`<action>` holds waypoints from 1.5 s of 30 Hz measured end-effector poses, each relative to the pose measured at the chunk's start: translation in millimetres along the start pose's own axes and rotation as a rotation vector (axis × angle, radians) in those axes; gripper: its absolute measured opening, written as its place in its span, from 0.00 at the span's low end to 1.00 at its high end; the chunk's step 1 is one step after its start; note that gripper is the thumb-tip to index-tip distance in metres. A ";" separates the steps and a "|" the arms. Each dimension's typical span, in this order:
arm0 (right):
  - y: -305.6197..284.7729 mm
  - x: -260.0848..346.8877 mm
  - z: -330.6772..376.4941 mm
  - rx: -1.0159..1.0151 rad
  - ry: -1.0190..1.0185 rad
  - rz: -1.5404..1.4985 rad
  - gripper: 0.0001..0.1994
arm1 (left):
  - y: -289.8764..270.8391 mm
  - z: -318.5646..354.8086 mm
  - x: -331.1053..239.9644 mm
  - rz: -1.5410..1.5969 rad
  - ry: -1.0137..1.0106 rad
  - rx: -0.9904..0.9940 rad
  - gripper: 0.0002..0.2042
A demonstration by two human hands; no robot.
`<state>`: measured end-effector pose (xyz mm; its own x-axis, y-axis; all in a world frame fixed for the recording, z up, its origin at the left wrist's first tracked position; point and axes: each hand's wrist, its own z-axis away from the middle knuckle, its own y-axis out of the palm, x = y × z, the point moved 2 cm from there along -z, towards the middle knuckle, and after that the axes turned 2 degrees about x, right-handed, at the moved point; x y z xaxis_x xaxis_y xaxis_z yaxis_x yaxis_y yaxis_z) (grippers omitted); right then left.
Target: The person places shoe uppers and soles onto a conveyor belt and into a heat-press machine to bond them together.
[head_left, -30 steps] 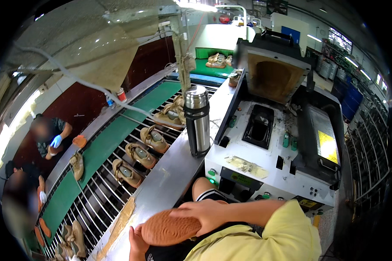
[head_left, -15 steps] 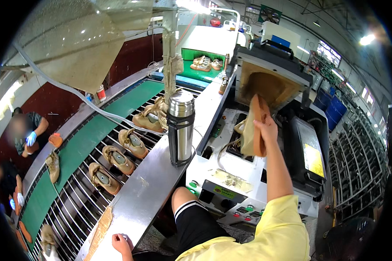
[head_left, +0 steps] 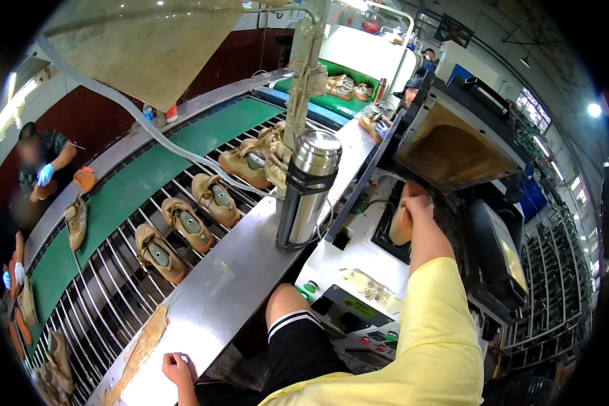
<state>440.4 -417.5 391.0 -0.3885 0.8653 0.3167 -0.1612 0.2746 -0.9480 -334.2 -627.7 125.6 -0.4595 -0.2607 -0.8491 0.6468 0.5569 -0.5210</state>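
My right hand [head_left: 418,201] grips a tan shoe [head_left: 400,224] from above, its orange-brown sole turned up toward me. The shoe is low over the black bed of a white press machine [head_left: 338,267], beneath its raised lid [head_left: 446,139]. Whether it touches the bed, I cannot tell. My left hand [head_left: 177,369] rests with curled fingers on the metal table [head_left: 216,281], and nothing shows in it. A steel thermos [head_left: 309,193] with a black strap stands upright between table and machine.
Several tan shoes [head_left: 186,224] lie on the roller conveyor [head_left: 118,274], beside a green belt [head_left: 203,139]. Two people sit at its far left, one wearing a blue glove [head_left: 45,174]. Beyond the machine a gloved hand [head_left: 381,128] touches another shoe. A black box [head_left: 492,247] stands right of the bed.
My right hand has lowered the shoe from the raised lid to the machine's bed. My left hand stays on the table. A person with a shoe has appeared behind the machine.
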 end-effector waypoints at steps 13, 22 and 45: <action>17.5 -35.9 65.3 -0.104 -0.163 0.078 0.31 | 1.6 -1.2 -9.3 -0.117 -0.014 0.005 0.09; 2.2 -77.4 110.5 -0.190 -0.771 -0.224 0.22 | 75.3 11.0 -63.9 -0.186 0.041 0.181 0.11; -6.4 -12.1 12.9 0.457 -0.734 -0.682 0.15 | 76.8 17.5 -62.2 -0.408 0.117 0.018 0.07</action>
<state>434.4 -435.2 393.7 -0.5108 0.0896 0.8550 -0.8087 0.2874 -0.5132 -245.2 -582.5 136.9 -0.7450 -0.3652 -0.5582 0.4079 0.4127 -0.8144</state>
